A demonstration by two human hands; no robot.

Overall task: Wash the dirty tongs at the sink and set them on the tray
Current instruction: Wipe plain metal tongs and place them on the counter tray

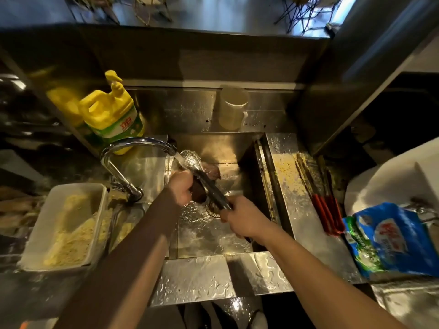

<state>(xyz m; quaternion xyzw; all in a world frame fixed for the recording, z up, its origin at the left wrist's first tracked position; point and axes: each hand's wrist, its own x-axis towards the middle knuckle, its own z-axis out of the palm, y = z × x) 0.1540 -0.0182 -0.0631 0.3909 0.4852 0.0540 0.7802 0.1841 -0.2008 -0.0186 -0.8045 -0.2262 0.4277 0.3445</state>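
Over sink (259,148), tongs (204,176) gripped by right hand (240,219), left hand (181,187) clutching sponge (198,193).

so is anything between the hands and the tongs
Nothing visible: the right hand grips the tongs at the handle end, and the left hand presses a dark scrubber against them under the faucet stream.

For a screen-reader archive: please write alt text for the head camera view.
Seen from above, a person rinses metal tongs under a running faucet over a steel sink; the right hand grips the handle end and the left hand holds a dark scrubber against them. Red-handled tongs lie on the counter to the right, a yellow detergent jug behind.
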